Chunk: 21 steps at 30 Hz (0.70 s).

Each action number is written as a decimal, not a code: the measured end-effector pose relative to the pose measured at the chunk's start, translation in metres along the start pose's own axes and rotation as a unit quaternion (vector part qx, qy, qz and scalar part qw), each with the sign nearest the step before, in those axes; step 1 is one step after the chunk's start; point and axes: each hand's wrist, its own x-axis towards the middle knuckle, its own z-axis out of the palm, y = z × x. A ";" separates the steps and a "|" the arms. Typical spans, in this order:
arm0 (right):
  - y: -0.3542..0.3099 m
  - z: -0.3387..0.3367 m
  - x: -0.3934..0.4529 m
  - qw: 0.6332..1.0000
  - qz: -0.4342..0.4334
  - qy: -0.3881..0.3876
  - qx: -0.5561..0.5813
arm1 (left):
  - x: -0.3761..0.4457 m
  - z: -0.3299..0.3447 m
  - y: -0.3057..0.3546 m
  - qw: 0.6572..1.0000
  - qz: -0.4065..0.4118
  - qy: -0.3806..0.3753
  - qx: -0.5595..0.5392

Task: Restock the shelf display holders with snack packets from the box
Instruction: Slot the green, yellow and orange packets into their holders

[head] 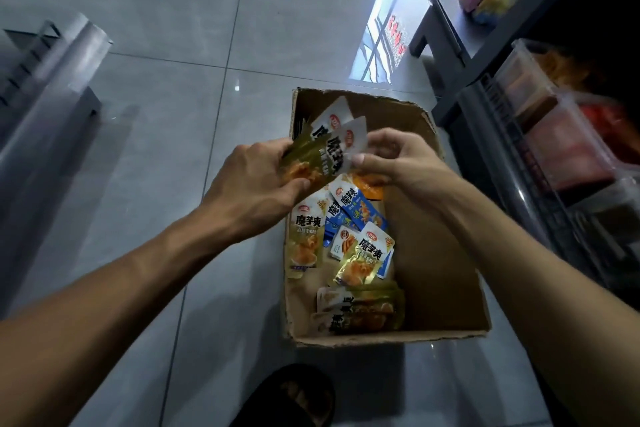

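Head view: packets first. I see a small fan of green-and-gold konjac snack packets [323, 158] held above the far half of the cardboard box [446, 253], which sits on the grey tiled floor [156, 45]. My left hand [256, 184] is grasping the fan's lower, orange-printed end, thumb over the front and fingers curled behind. My right hand [388, 158] pinches the upper white edge of the front packet between thumb and curled fingers. So both grips are closed on the same bundle, one at each end. The fan's long axis runs from lower left to upper right, almost along the line between the two hands.

More loose packets [349, 246], green and blue, lie in the bottom of the box, below and nearer to me than the held bundle. The clear display holders [554, 135] stand on the dark shelf unit [491, 55] to my right, beside the box. My right hand is the nearer one to them, so I judge the bundle must travel rightward and up.

Both forearms reach forward and converge over the box. A black sandal [294, 399] shows at the lower edge.
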 end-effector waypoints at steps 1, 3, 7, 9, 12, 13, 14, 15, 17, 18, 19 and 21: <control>0.012 0.006 0.003 0.999 0.027 -0.002 -0.025 | -0.003 -0.004 -0.007 1.000 -0.012 0.012 0.012; 0.042 0.022 0.013 0.992 0.079 -0.010 -0.098 | -0.008 -0.006 -0.020 0.998 -0.033 0.036 0.028; 0.095 0.055 0.039 0.970 0.087 -0.004 -0.227 | -0.012 -0.003 -0.035 0.996 -0.058 0.058 0.020; 0.107 0.068 0.053 0.956 0.052 -0.006 -0.290 | -0.010 0.000 -0.039 0.996 -0.060 0.058 0.022; 0.117 0.082 0.070 0.909 0.012 -0.011 -0.417 | -0.008 0.003 -0.042 0.997 -0.056 0.052 0.025; 0.117 0.083 0.072 0.895 0.006 -0.012 -0.446 | -0.007 0.003 -0.042 0.997 -0.054 0.051 0.024; 0.116 0.082 0.074 0.896 0.014 -0.019 -0.444 | -0.006 0.004 -0.043 0.997 -0.054 0.049 0.023; 0.112 0.078 0.074 0.909 0.031 -0.033 -0.415 | -0.005 0.004 -0.044 0.997 -0.054 0.048 0.024; 0.104 0.061 0.072 0.937 0.081 -0.060 -0.333 | -0.002 0.005 -0.043 0.997 -0.053 0.047 0.024; 0.098 0.049 0.070 0.944 0.107 -0.063 -0.306 | -0.001 0.006 -0.042 0.997 -0.051 0.048 0.022; 0.094 0.037 0.068 0.944 0.135 -0.061 -0.294 | 0.000 0.008 -0.041 0.997 -0.049 0.051 0.021; 0.092 0.016 0.062 0.928 0.193 -0.055 -0.313 | 0.002 0.012 -0.039 0.997 -0.047 0.060 0.022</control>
